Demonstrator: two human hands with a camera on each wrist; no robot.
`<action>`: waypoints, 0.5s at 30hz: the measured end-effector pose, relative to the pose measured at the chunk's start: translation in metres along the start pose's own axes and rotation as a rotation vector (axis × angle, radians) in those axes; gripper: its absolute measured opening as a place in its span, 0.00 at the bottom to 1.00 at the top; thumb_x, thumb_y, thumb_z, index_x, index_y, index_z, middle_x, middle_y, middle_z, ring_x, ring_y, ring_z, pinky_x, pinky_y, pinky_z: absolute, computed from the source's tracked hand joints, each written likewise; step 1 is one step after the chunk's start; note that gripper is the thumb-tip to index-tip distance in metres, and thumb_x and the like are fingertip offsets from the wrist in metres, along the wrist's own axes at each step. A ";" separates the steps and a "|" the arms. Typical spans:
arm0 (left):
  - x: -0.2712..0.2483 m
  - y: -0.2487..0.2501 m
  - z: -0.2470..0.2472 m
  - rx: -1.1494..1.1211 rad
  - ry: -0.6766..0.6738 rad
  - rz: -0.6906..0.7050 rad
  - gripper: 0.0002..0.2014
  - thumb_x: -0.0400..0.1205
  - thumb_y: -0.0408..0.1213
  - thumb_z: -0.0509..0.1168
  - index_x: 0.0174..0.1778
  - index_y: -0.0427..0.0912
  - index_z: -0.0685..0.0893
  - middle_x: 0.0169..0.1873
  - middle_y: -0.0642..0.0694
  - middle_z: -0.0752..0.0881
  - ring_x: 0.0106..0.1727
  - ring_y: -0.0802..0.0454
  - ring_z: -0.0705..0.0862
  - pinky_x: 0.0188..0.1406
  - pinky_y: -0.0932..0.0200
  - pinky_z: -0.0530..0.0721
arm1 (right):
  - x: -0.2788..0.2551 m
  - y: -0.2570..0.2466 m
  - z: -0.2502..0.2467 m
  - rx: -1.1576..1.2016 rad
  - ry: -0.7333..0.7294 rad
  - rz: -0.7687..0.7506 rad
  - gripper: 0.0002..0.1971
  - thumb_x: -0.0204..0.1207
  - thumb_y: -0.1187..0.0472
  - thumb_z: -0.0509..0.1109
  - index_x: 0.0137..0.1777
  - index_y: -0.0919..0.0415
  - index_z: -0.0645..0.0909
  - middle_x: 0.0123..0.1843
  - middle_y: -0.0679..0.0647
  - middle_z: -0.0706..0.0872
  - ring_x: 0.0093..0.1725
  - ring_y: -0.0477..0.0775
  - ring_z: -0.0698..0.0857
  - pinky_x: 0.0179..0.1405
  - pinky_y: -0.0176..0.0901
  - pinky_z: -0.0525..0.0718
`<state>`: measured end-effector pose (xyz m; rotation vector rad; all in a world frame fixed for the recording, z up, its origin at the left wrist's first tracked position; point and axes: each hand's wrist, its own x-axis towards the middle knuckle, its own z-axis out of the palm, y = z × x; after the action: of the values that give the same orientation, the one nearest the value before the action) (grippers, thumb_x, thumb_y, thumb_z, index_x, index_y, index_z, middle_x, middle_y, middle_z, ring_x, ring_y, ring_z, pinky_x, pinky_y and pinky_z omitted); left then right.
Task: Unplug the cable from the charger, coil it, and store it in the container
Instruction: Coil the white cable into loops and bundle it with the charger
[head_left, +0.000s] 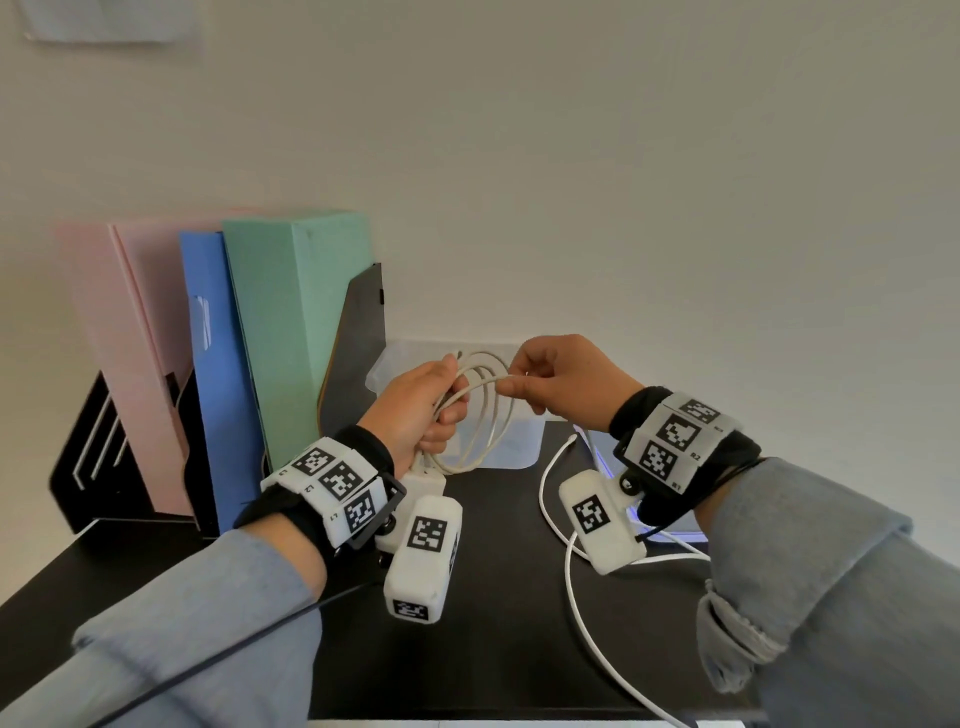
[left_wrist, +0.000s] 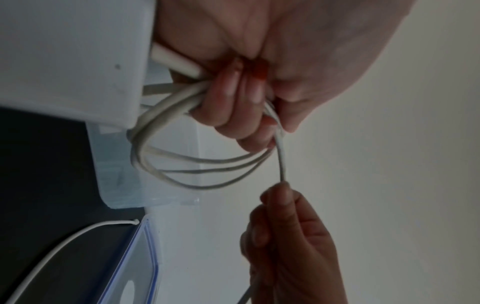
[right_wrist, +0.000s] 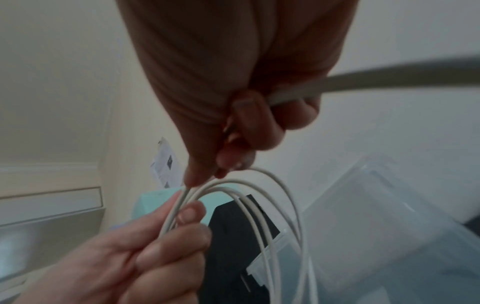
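My left hand (head_left: 415, 410) grips a coil of white cable (head_left: 500, 415) of several loops, held above the black table in front of the clear plastic container (head_left: 511, 448). My right hand (head_left: 550, 379) pinches one strand of it at the top of the coil between thumb and forefinger. In the left wrist view the fingers (left_wrist: 233, 115) curl round the bundled loops, and a single strand (left_wrist: 281, 160) runs to the right hand (left_wrist: 285, 236). A white charger block (head_left: 423, 483) sits just under the left hand. I cannot tell whether a plug is in it.
A second white cable (head_left: 545, 499) snakes over the table at the right. The container's lid (head_left: 605, 457), blue-edged, lies under my right wrist. Pink, blue and green folders (head_left: 291, 322) stand in a black holder at the left. A wall rises close behind.
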<state>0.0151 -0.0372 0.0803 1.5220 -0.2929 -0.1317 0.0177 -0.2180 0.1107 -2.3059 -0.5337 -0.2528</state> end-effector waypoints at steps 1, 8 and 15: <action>-0.001 -0.001 0.000 0.010 -0.018 -0.006 0.18 0.87 0.48 0.49 0.38 0.41 0.74 0.18 0.51 0.69 0.14 0.59 0.59 0.12 0.67 0.57 | 0.001 0.002 -0.001 0.022 0.055 -0.019 0.10 0.72 0.52 0.74 0.36 0.57 0.79 0.26 0.48 0.79 0.22 0.39 0.74 0.29 0.31 0.72; -0.005 0.001 0.000 -0.084 -0.183 -0.113 0.24 0.85 0.52 0.50 0.29 0.43 0.76 0.13 0.53 0.63 0.12 0.60 0.56 0.14 0.68 0.52 | 0.007 0.010 0.002 0.031 0.183 0.007 0.17 0.67 0.43 0.75 0.51 0.51 0.82 0.37 0.46 0.80 0.36 0.47 0.79 0.41 0.41 0.78; -0.010 0.007 0.003 -0.074 -0.155 -0.038 0.22 0.72 0.57 0.61 0.18 0.48 0.66 0.12 0.54 0.61 0.12 0.60 0.55 0.14 0.71 0.51 | 0.001 0.003 0.004 0.097 -0.072 -0.002 0.28 0.82 0.44 0.49 0.51 0.61 0.88 0.48 0.46 0.91 0.50 0.43 0.84 0.52 0.27 0.76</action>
<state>0.0040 -0.0367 0.0865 1.4472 -0.3788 -0.2882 0.0202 -0.2170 0.1063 -2.2271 -0.5722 -0.1420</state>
